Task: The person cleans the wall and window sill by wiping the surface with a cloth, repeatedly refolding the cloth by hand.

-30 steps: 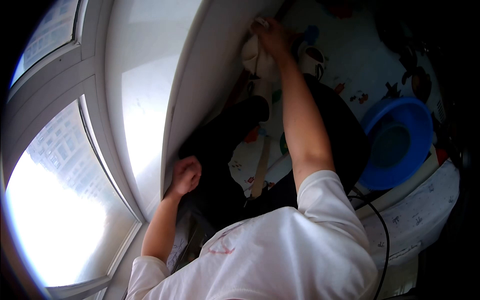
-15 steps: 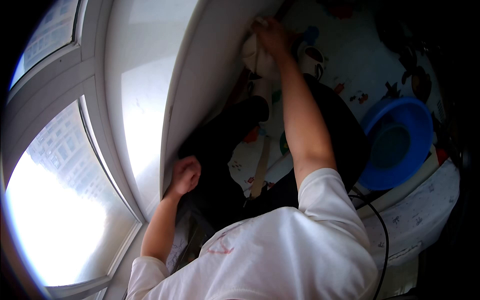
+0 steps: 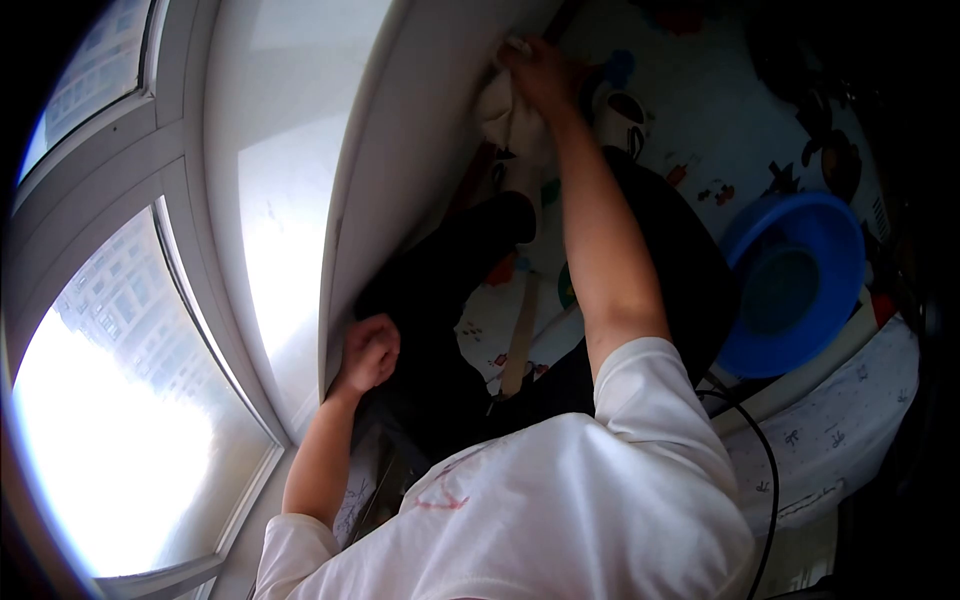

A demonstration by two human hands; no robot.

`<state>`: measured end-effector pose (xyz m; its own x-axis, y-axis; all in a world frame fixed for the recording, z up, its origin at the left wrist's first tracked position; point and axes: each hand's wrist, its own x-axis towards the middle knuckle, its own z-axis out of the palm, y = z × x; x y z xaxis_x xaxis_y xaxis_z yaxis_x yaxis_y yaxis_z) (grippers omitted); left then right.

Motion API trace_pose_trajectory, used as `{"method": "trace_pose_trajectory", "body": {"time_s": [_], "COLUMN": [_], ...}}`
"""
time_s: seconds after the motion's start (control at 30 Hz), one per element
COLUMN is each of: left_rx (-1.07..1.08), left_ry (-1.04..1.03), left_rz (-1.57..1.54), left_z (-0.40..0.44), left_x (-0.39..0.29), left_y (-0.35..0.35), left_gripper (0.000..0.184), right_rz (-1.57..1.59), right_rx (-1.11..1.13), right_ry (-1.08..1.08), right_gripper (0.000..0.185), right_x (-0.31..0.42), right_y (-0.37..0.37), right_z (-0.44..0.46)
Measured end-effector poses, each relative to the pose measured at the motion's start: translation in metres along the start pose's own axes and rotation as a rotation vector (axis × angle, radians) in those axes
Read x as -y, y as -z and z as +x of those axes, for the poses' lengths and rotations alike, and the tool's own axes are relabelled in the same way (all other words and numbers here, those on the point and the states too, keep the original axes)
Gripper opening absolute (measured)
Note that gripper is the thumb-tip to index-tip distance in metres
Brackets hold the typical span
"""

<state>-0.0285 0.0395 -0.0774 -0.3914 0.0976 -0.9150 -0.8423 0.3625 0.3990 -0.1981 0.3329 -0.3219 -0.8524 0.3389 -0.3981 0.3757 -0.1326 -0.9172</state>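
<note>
Off-white crumpled cloth: far, beside the smooth white wall panel, bunched beneath the right hand and spilling to its near left.
Right hand: gripping the cloth.
Left hand: near left, loosely curled.
Round blue plastic basin: right, well apart from both hands.

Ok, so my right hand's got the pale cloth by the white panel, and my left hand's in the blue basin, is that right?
Not quite: the head view shows the left hand curled beside the white panel, not in the blue basin. The right hand has the pale cloth by that panel.
</note>
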Motion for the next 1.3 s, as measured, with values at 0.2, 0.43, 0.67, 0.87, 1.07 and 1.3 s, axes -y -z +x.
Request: {"method": "trace_pose_trajectory", "body": {"time_s": [0.2, 0.43, 0.67, 0.87, 1.07, 1.3], "left_rx": [0.007, 0.008, 0.025, 0.001, -0.013, 0.009], "left_ry": [-0.003, 0.015, 0.012, 0.024, -0.014, -0.018], "left_rz": [0.000, -0.012, -0.017, -0.010, 0.017, 0.028], "left_z": [-0.003, -0.002, 0.000, -0.001, 0.001, 0.000], "left_x": [-0.002, -0.001, -0.002, -0.004, 0.002, -0.001], "left_y": [-0.002, -0.002, 0.000, -0.002, 0.000, -0.002], "left_gripper": [0.019, 0.019, 0.019, 0.018, 0.017, 0.019], "right_rz": [0.030, -0.052, 0.020, 0.005, -0.030, -0.013], "right_rx": [-0.043, -0.058, 0.021, 0.004, -0.020, 0.013], "right_ry": [0.005, 0.056, 0.026, 0.019, 0.039, 0.021], "right_gripper": [0.044, 0.046, 0.044, 0.043, 0.044, 0.047], "right_x": [0.003, -0.010, 0.004, 0.002, 0.002, 0.002], "right_y": [-0.001, -0.001, 0.004, 0.006, 0.005, 0.005], "right_z": [-0.005, 0.005, -0.001, -0.002, 0.000, 0.000]}}
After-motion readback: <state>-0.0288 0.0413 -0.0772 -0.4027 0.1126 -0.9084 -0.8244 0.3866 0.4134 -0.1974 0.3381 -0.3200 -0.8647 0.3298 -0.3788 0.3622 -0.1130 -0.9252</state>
